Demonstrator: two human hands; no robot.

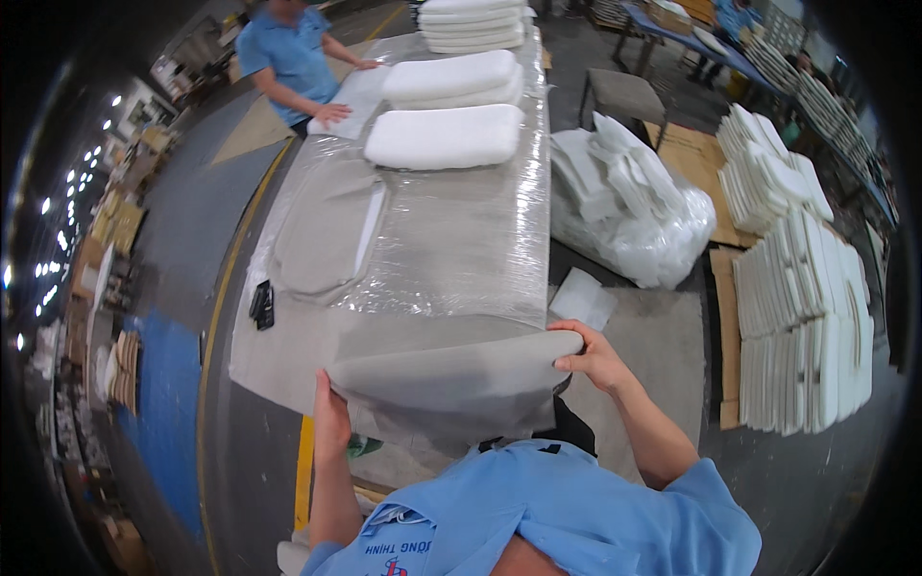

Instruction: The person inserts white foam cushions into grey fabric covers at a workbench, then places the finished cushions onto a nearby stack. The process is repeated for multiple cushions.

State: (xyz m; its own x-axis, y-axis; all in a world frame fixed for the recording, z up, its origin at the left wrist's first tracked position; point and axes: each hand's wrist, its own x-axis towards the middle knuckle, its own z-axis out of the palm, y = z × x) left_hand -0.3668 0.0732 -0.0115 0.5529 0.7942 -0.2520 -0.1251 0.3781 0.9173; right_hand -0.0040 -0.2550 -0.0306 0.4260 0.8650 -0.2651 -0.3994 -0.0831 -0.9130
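— Blue shirt (576, 509), one, worn by me, is nearest the camera.

— Noted. State of the hands?

— Two, both occupied. My left hand (332, 413) grips the left end of one grey cover (451, 370); some of its fingers are hidden. My right hand (588, 357) clasps the other end, thumb on the near side.

— Position of that cover?

— Stretched between my hands at the near edge of one table (456, 254). Whether it touches the top, I cannot tell.

— On the table?

— One grey piece (322, 235) lying flat at the left, with black items (262, 305) just beside it, too small to count. White pads beyond: one front pad (444, 136), two in the middle stack (451, 79), and a far stack (471, 24) cut by the upper edge, uncounted.

— Others present?

— One co-worker (283, 67) at the table's left side, two hands on one pale sheet (351, 101).

— Right of the table?

— One clear bag (663, 235) with white pieces, one chair (624, 94).
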